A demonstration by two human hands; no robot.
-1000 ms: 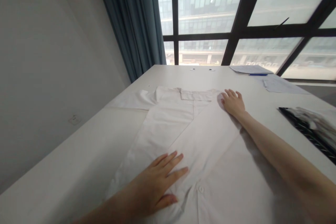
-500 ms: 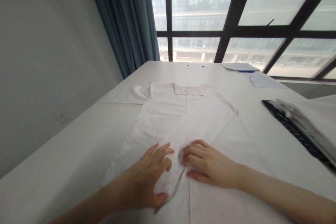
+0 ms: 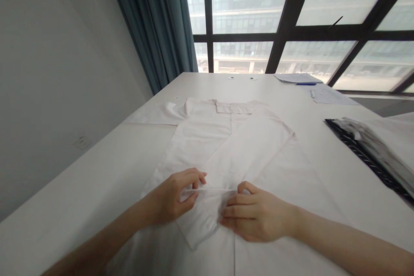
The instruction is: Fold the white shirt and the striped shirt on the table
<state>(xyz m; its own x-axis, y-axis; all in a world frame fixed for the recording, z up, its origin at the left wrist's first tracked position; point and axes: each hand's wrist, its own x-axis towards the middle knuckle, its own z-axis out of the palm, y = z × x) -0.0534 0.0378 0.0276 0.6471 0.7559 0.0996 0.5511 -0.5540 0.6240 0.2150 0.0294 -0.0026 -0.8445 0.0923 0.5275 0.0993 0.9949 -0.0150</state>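
Observation:
A white long-sleeved garment [image 3: 194,138] lies spread on the white table, its collar [image 3: 233,108] at the far end. One sleeve reaches out to the left. The other sleeve [image 3: 207,220] is folded diagonally across the body, its end lying near me between my hands. My left hand [image 3: 181,192] pinches this sleeve's edge between thumb and fingers. Opposite it, my right hand [image 3: 255,213] grips the same sleeve with curled fingers. A raised edge of cloth runs taut between the two hands. Slight motion blur softens the fingertips.
At the right lies a pile of white cloth [image 3: 394,138] with a clear plastic cover and a black striped item [image 3: 362,155]. Papers [image 3: 333,95] and a blue pen [image 3: 305,84] are at the far right. A wall is on the left, a blue curtain [image 3: 161,30] and windows behind.
My left hand has gone from spread fingers to a pinch on the sleeve, moving slightly left and away from me. My right hand has shifted slightly nearer. The sleeve end now lies flatter.

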